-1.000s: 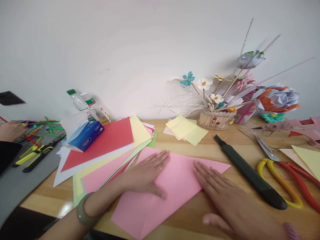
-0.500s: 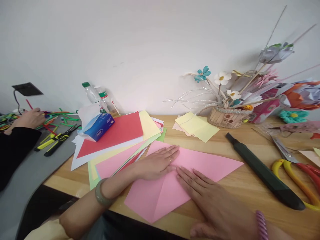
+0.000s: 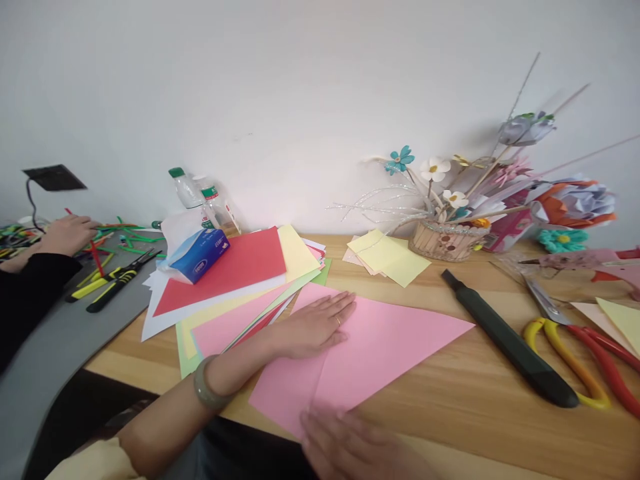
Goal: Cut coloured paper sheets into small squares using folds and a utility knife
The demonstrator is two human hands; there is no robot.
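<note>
Head view, one pink sheet [image 3: 385, 340], two hands

Soft, even daylight, faint shadows. The right hand [image 3: 350, 443] at six o'clock is motion-blurred; the worktop [image 3: 480, 413] bows with wide-angle distortion toward the edges.

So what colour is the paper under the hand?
Pink. The folded paper under the left hand shows plainly in the head view.

Paper-strewn wooden table [image 3: 450, 393]
</note>
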